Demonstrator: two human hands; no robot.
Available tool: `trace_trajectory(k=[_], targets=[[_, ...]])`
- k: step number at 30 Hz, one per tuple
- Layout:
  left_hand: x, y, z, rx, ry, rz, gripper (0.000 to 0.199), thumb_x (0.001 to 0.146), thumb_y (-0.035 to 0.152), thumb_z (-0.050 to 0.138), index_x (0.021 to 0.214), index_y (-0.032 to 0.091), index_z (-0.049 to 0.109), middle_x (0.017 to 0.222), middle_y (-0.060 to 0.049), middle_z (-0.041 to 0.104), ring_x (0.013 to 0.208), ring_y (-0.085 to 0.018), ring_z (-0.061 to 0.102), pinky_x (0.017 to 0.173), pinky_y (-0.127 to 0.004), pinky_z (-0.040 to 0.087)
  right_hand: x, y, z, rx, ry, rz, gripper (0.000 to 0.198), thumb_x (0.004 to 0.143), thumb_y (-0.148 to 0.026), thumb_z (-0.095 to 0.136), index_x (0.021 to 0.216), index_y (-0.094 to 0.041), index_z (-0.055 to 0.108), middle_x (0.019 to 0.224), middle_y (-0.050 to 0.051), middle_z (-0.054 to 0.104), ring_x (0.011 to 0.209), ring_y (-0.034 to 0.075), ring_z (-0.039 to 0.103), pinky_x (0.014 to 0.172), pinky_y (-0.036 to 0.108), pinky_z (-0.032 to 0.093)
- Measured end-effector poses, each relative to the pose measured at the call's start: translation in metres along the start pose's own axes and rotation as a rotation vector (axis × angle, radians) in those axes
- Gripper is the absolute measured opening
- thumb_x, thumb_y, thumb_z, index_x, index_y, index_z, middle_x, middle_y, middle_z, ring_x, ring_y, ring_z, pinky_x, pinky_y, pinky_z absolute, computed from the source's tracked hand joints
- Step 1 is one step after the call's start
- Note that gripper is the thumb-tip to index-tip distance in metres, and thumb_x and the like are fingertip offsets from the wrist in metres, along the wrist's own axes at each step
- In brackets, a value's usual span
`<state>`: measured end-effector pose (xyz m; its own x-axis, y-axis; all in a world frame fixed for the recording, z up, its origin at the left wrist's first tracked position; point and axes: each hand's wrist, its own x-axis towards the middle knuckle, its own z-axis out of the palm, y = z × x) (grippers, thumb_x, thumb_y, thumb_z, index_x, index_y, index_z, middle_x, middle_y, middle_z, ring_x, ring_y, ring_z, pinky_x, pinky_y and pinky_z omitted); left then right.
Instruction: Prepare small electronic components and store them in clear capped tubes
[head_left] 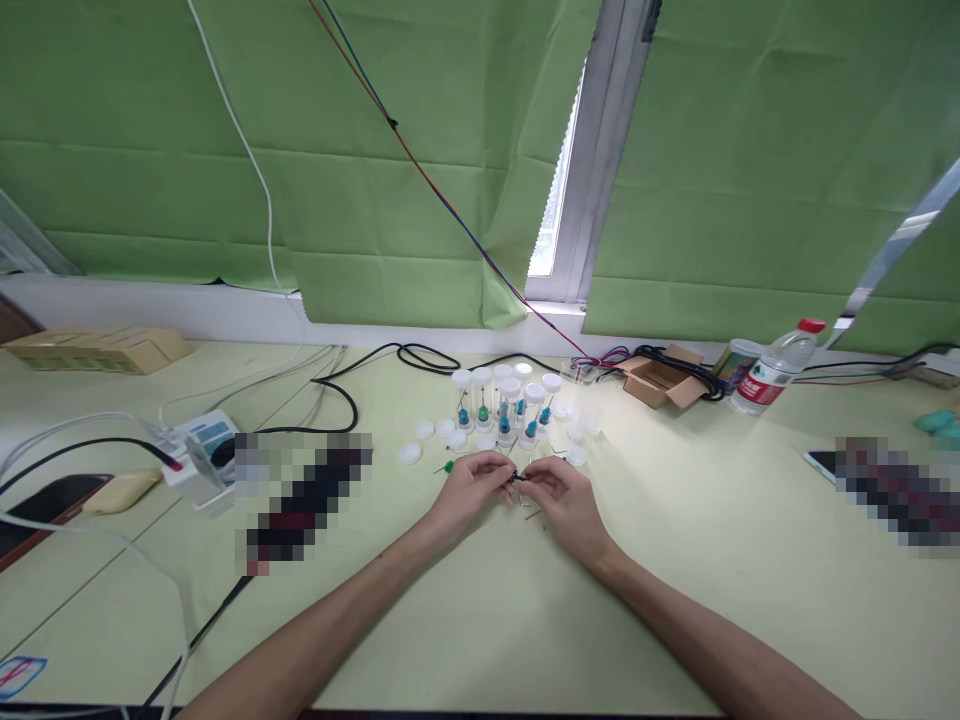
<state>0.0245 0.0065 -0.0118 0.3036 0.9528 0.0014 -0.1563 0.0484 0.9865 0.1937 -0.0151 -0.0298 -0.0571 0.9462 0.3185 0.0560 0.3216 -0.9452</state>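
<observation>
My left hand (474,485) and my right hand (564,502) meet over the table, thumbs and fingertips pinched together. Between them is a small black part (517,477), too small to name, gripped from both sides. Just behind my hands stand several clear vials (507,428) with white lids, holding blue or green tips with thin needles. A loose green needle tip (448,467) lies beside my left fingers. Thin metal pieces (533,515) lie on the tabletop under and beside my right fingers, partly covered by the hand.
White round caps (410,454) lie left of the vials. At the back right are an open cardboard box (654,382) and a water bottle (777,372). A power strip (202,455) with cables sits at left. A phone (820,461) lies at right, partly pixelated.
</observation>
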Motion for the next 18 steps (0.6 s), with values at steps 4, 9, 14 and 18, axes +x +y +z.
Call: trace_trajectory(k=[4, 9, 14, 18], targets=[[-0.0007, 0.0007, 0.0025, 0.026, -0.007, -0.009, 0.027, 0.078, 0.039, 0.07, 0.082, 0.012, 0.068, 0.065, -0.004, 0.064, 0.06, -0.015, 0.059, 0.06, -0.028, 0.051, 0.0003, 0.0009, -0.0007, -0.035, 0.006, -0.015, 0.013, 0.08, -0.027, 0.07, 0.089, -0.019, 0.066, 0.087, 0.005, 0.066, 0.082, 0.02, 0.066, 0.077, 0.034, 0.056], [-0.002, 0.0036, 0.0049, 0.05, 0.012, -0.016, 0.03, 0.078, 0.042, 0.069, 0.079, 0.012, 0.067, 0.063, -0.004, 0.062, 0.057, -0.014, 0.057, 0.055, -0.027, 0.05, -0.0002, 0.0012, -0.0003, -0.053, -0.003, -0.046, 0.012, 0.08, -0.026, 0.069, 0.089, -0.019, 0.065, 0.088, 0.005, 0.065, 0.083, 0.02, 0.066, 0.077, 0.034, 0.057], [-0.0019, 0.0041, 0.0049, 0.057, 0.0, 0.013, 0.029, 0.077, 0.041, 0.07, 0.079, 0.012, 0.067, 0.062, -0.003, 0.062, 0.056, -0.014, 0.057, 0.056, -0.027, 0.05, -0.001, 0.0002, -0.0003, -0.065, 0.0, -0.031, 0.012, 0.082, -0.027, 0.068, 0.09, -0.019, 0.066, 0.087, 0.005, 0.066, 0.082, 0.02, 0.066, 0.076, 0.033, 0.056], [-0.0029, 0.0065, 0.006, 0.079, -0.009, 0.044, 0.023, 0.078, 0.036, 0.07, 0.081, 0.014, 0.066, 0.064, -0.002, 0.064, 0.056, -0.014, 0.06, 0.061, -0.028, 0.051, -0.0004, -0.0044, -0.0003, 0.013, -0.025, 0.01, 0.014, 0.084, -0.032, 0.065, 0.087, -0.018, 0.066, 0.08, 0.004, 0.067, 0.072, 0.019, 0.066, 0.07, 0.032, 0.057]])
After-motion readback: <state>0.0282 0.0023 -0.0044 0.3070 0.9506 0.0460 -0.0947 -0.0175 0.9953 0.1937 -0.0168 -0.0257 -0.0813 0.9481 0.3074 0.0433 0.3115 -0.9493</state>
